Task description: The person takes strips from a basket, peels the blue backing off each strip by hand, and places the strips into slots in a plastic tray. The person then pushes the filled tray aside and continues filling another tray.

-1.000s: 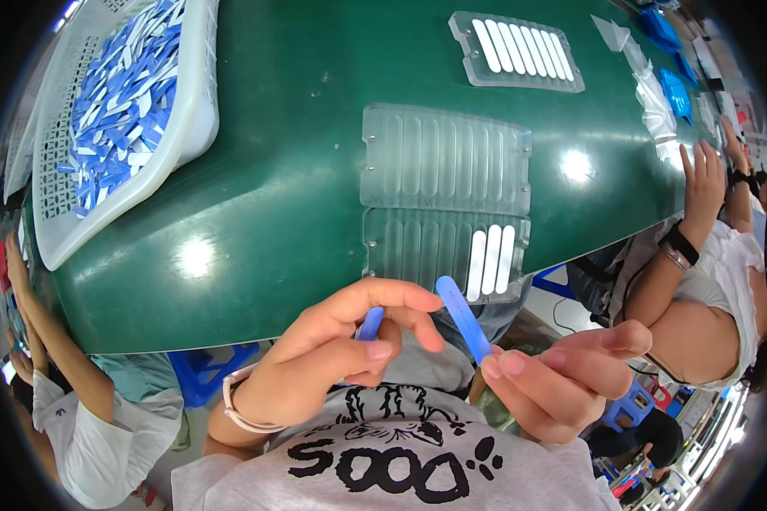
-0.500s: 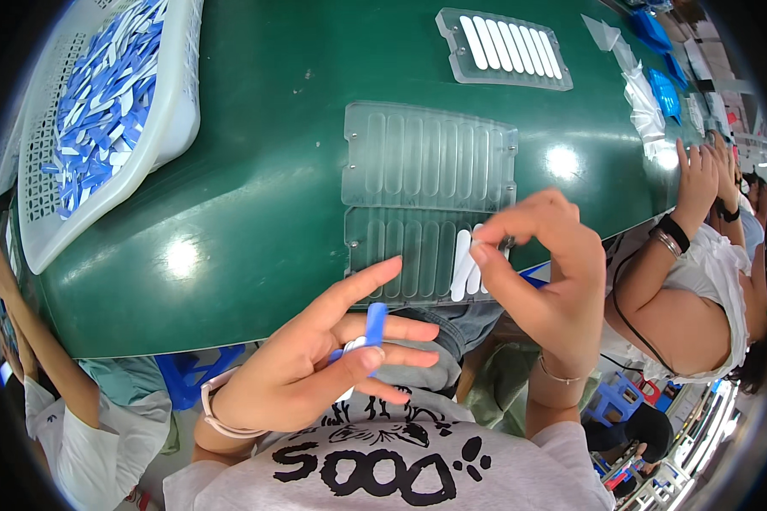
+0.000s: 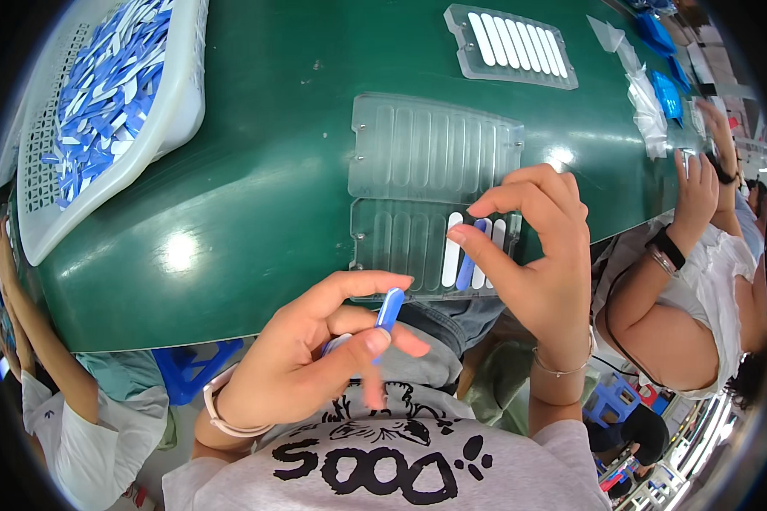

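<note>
My left hand (image 3: 315,358) is closed round a few small flat strips with rounded ends, coloured blue and white. One blue strip (image 3: 389,310) stands up between thumb and fingers; the others are mostly hidden in the palm. Over the right part of the near clear slotted tray (image 3: 360,247), my right hand (image 3: 533,234) has its thumb and forefinger apart, nothing seen between them. Just beneath the fingertips, a white strip (image 3: 452,255) and a blue-faced strip (image 3: 466,268) lie side by side in the tray, with more white ones to their right, partly covered by my hand.
A second clear slotted tray (image 3: 366,175) adjoins the near one, its slots bare. Farther back lies a tray with several white strips (image 3: 511,43). A white basket (image 3: 175,128) heaped with strips stands at left. Plastic bags (image 3: 648,111) lie at right. Other people sit on both sides.
My right thumb and forefinger have parted from a pinch. A blue-faced strip now shows among the white ones in the near tray. My left fingers have brought a strip upright.
</note>
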Demonstrator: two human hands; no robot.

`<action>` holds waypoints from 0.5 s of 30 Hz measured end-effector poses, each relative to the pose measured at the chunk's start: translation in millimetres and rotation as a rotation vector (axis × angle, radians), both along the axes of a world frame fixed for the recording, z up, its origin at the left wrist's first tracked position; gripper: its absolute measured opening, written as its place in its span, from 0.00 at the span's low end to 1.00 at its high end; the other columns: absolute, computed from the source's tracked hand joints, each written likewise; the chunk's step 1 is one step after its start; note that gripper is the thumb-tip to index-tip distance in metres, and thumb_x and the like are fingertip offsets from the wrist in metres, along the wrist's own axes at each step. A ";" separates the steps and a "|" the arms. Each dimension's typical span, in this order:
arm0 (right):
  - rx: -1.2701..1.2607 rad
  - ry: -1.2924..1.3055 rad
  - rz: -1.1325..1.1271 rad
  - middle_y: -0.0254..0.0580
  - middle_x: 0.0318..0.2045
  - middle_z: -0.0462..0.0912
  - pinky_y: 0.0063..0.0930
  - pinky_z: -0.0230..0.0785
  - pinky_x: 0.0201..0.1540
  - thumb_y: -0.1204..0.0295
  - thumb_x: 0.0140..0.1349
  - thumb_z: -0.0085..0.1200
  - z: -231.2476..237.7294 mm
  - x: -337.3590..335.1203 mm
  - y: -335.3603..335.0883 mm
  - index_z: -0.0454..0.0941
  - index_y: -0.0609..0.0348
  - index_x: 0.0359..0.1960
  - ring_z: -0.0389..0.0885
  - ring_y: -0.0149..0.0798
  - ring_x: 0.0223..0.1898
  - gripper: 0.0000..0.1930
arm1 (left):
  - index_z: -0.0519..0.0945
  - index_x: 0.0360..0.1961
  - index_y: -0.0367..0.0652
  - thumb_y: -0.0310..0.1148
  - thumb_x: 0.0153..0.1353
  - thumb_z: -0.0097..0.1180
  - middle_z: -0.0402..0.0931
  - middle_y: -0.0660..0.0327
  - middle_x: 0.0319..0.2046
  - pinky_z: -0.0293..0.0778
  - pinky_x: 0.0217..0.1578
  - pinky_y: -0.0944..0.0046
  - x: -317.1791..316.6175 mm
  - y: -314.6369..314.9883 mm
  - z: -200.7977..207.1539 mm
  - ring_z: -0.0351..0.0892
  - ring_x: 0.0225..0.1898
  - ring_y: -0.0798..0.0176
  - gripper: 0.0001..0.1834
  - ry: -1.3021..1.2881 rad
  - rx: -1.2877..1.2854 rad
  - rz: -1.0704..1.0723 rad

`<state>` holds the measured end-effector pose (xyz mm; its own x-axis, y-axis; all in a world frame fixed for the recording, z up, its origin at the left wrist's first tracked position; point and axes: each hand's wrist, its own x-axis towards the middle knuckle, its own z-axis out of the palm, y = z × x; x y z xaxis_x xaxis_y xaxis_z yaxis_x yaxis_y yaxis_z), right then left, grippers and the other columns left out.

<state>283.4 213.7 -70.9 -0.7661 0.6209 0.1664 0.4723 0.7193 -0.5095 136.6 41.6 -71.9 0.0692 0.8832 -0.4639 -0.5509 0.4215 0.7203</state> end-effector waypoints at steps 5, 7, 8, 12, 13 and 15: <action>0.034 0.049 0.042 0.36 0.30 0.74 0.27 0.60 0.35 0.75 0.39 0.66 6.7 22.6 -10.8 0.82 0.56 0.29 0.69 0.37 0.34 0.12 | 0.66 0.57 0.35 0.25 0.67 0.41 0.65 0.68 0.19 0.61 0.23 0.73 14.4 -3.0 -9.5 0.63 0.21 0.76 0.17 0.424 0.150 0.062; 0.113 -0.032 0.092 0.31 0.36 0.76 0.31 0.55 0.40 0.67 0.39 0.68 10.6 29.8 -20.7 0.83 0.51 0.35 0.67 0.38 0.36 0.16 | 0.66 0.58 0.36 0.25 0.66 0.42 0.67 0.67 0.19 0.61 0.23 0.73 14.5 -0.3 -5.7 0.63 0.20 0.76 0.18 0.567 0.199 -0.003; 0.150 -0.073 0.095 0.26 0.39 0.76 0.33 0.51 0.42 0.64 0.40 0.68 8.7 33.5 -27.5 0.83 0.47 0.37 0.65 0.37 0.37 0.18 | 0.66 0.58 0.37 0.25 0.66 0.44 0.68 0.66 0.20 0.62 0.23 0.73 14.2 1.2 -3.2 0.63 0.20 0.75 0.19 0.712 0.246 -0.067; 0.310 -0.127 0.096 0.25 0.42 0.76 0.34 0.48 0.43 0.61 0.42 0.66 -9.4 46.0 -43.7 0.83 0.45 0.39 0.64 0.37 0.38 0.18 | 0.63 0.63 0.38 0.23 0.58 0.52 0.76 0.57 0.24 0.70 0.21 0.62 25.8 9.7 -8.4 0.75 0.19 0.60 0.29 1.127 0.469 -0.159; 0.360 -0.091 0.094 0.24 0.42 0.76 0.34 0.48 0.43 0.62 0.42 0.66 -16.1 48.5 -45.5 0.83 0.44 0.38 0.63 0.36 0.38 0.18 | 0.59 0.65 0.38 0.22 0.54 0.54 0.77 0.56 0.25 0.72 0.22 0.58 24.4 11.9 -2.8 0.77 0.22 0.55 0.35 1.152 0.395 -0.315; 0.413 -0.051 0.102 0.24 0.42 0.76 0.34 0.48 0.44 0.63 0.41 0.66 -26.9 54.8 -46.9 0.83 0.44 0.38 0.64 0.36 0.37 0.18 | 0.58 0.65 0.38 0.22 0.54 0.54 0.77 0.57 0.25 0.72 0.21 0.59 23.8 12.5 -2.0 0.77 0.22 0.56 0.36 1.197 0.386 -0.395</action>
